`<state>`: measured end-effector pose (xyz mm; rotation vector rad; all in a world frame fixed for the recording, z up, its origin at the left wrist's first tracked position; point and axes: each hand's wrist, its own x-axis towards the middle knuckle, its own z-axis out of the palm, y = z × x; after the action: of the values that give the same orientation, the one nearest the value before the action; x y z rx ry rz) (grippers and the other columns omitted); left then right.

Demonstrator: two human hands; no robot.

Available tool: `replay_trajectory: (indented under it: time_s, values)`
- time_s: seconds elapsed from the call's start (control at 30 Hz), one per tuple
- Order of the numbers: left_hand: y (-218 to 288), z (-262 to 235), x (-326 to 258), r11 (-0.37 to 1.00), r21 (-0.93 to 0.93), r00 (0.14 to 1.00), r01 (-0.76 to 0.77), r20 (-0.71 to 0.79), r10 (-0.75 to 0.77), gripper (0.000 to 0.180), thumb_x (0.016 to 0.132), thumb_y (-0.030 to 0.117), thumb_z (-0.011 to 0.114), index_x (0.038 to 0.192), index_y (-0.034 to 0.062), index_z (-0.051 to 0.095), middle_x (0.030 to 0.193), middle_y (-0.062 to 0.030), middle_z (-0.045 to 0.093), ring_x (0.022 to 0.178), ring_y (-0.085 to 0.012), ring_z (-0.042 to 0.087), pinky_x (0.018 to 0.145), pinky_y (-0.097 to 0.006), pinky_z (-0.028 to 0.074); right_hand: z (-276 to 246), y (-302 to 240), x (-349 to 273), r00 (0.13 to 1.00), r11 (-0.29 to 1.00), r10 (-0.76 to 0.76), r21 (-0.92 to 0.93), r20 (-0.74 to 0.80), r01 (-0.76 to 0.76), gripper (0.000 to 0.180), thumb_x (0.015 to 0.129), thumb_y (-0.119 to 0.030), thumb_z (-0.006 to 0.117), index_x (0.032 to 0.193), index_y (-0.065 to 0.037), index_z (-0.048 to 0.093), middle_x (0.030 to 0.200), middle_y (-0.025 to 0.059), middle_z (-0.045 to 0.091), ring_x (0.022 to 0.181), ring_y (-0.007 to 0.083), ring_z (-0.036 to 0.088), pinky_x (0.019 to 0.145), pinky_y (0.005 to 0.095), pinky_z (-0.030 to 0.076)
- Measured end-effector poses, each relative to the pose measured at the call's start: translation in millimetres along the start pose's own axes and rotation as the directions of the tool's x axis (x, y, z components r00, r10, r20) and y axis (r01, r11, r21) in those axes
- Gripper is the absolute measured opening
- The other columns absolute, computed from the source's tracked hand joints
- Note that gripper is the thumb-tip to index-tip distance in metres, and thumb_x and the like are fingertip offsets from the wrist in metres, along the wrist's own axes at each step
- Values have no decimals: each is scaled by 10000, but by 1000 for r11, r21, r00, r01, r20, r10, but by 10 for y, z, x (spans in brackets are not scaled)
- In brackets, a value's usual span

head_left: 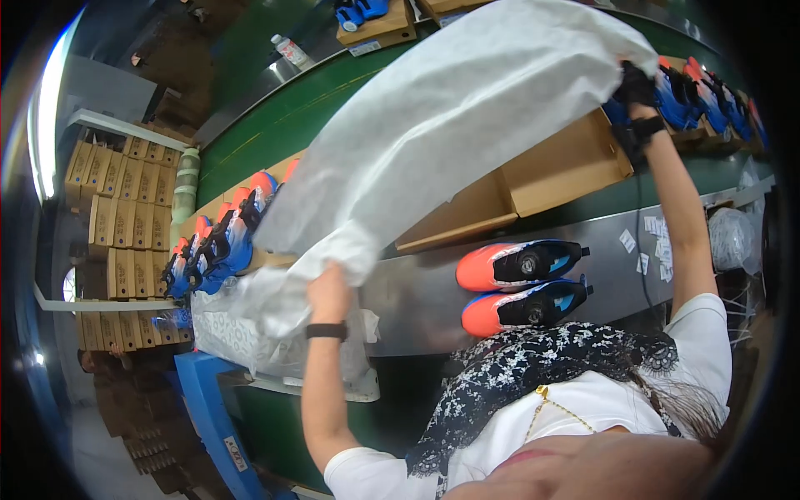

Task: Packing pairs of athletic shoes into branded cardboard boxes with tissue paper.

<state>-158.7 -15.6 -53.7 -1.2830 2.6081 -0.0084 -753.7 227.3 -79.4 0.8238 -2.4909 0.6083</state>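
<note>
A large sheet of white wrapping paper (450, 108) stretches between my hands, raised above the bench. My left hand (331, 293) is closed on its near left end, where the paper bunches up. My right hand (636, 87), in a black glove, grips the far right corner. Under the sheet lies an open brown cardboard shoebox (567, 171), partly hidden by the paper. A pair of orange, black and blue shoes (525, 265) rests side by side on the metal bench, close to my body.
More shoes (221, 242) stand in a row at the left, and others (704, 100) at the far right. A stack of patterned paper (242, 317) lies left of my left hand. Small white labels (658, 242) are scattered at the right. Stacked shoeboxes (133, 225) and a bottle (292, 52) are farther off.
</note>
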Motion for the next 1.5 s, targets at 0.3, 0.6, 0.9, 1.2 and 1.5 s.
replay_trajectory:
  time_s: [0.3,0.6,0.9,1.2,1.5]
  values:
    - [-667,139,151,994,-102,944,42,-321,-73,375,687,174,572,973,-37,450,879,-227,542,912,-332,502,764,-405,393,-556,1477,-473,881,881,472,39,-40,-471,502,831,-458,307,920,-48,584,847,172,601,839,276,555,780,353,372]
    - [359,518,995,-39,-801,747,598,574,-335,892,605,743,444,1142,31,423,1110,-245,409,958,-304,443,786,-457,364,-878,1526,-923,907,959,270,-3,323,-284,395,760,-183,570,1146,-172,486,960,117,546,769,199,522,732,339,413]
    - [661,967,1078,-449,-828,919,335,391,-37,384,806,224,520,1123,36,411,1096,-115,471,985,-301,467,751,-576,347,-1165,-688,-2459,623,830,-556,339,550,442,269,587,-149,595,840,-71,551,844,85,541,836,252,515,700,324,416]
    - [629,791,735,69,-979,911,-192,-204,-358,252,850,166,431,985,-47,444,901,-124,541,773,-211,510,702,-311,406,-1515,-1620,-2481,228,447,-894,728,385,520,228,662,-294,592,605,-93,500,565,46,520,533,194,528,573,311,383]
    - [745,-80,448,470,-852,861,-230,-404,-311,263,846,141,437,990,-77,453,912,-199,543,792,-285,533,745,-333,404,-207,-2458,-1486,677,545,-269,688,685,-480,417,696,-257,599,954,61,521,780,120,580,714,136,544,646,281,447]
